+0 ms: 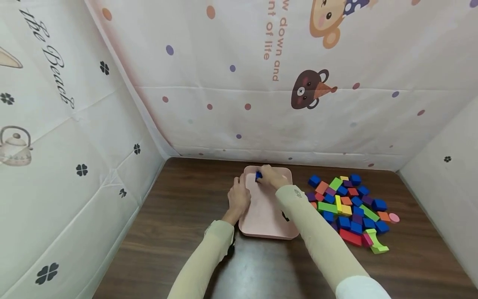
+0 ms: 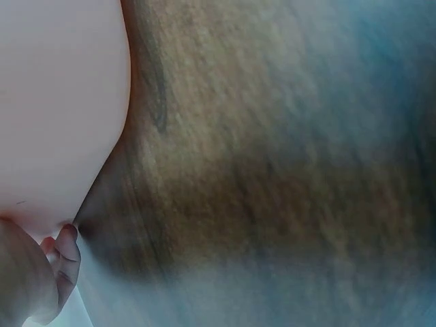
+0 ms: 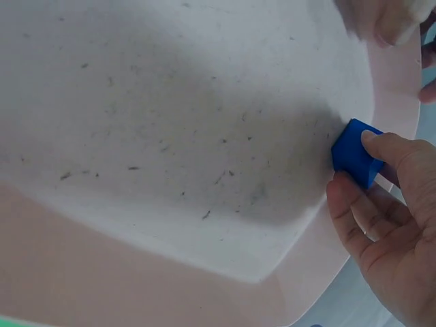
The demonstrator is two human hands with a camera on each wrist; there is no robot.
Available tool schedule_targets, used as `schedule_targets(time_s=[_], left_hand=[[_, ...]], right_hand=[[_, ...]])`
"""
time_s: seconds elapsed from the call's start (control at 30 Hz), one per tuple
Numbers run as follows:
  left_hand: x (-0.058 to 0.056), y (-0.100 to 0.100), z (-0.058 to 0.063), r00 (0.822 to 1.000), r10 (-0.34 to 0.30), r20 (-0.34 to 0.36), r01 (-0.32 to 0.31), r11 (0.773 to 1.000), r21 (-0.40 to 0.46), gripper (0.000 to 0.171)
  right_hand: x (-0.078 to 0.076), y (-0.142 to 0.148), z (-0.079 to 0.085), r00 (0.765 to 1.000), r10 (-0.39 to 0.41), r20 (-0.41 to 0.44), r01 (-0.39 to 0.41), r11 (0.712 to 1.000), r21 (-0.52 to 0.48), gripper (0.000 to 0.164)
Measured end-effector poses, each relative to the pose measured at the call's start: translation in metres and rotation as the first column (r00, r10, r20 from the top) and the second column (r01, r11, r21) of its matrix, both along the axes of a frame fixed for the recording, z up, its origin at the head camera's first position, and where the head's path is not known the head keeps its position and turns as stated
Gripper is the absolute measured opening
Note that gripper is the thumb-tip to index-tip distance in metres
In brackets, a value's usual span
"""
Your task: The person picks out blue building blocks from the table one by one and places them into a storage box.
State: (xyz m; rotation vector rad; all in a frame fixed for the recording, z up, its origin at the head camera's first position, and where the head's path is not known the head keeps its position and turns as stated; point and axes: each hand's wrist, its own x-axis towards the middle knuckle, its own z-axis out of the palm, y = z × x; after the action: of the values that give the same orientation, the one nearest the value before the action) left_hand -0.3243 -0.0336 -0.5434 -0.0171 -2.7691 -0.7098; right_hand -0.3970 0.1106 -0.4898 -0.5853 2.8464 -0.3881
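Note:
Between the thumb and fingers of my right hand (image 1: 271, 176) a small blue block (image 3: 356, 153) is pinched. In the head view this blue block is near the far end of a shallow pink tray (image 1: 261, 211). The right wrist view shows it close above or at the tray floor; contact is hard to tell. My left hand (image 1: 239, 197) grips the tray's left rim, its thumb toward the inside and fingers outside. Only part of the left hand (image 2: 65, 262) shows in the left wrist view, at the lower left beside the rim.
A spread of coloured blocks (image 1: 345, 209) lies right of the tray, mostly blue with green, red, orange, purple and yellow ones. The dark wooden table (image 1: 179, 199) meets printed cloth walls (image 1: 224, 124) at the back and sides. Small dark specks dot the tray floor.

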Motion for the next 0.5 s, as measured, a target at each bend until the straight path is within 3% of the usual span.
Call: schedule_targets(time_s=[0.13, 0.27, 0.5], left_hand=[[0.001, 0.004, 0.002, 1.000, -0.002, -0.015, 0.002, 1.000, -0.003, 0.053], [0.002, 0.008, 0.004, 1.000, -0.016, -0.019, 0.017, 1.000, 0.023, 0.054], [0.007, 0.003, 0.003, 0.999, -0.002, 0.033, 0.000, 0.999, 0.045, 0.053]], right_hand=[[0.004, 0.006, 0.001, 1.000, -0.023, -0.008, 0.023, 1.000, 0.000, 0.028], [0.006, 0.017, 0.007, 0.995, -0.098, -0.004, 0.098, 0.995, -0.007, 0.037], [0.001, 0.050, 0.022, 0.978, -0.142, -0.152, 0.135, 0.989, -0.053, 0.032]])
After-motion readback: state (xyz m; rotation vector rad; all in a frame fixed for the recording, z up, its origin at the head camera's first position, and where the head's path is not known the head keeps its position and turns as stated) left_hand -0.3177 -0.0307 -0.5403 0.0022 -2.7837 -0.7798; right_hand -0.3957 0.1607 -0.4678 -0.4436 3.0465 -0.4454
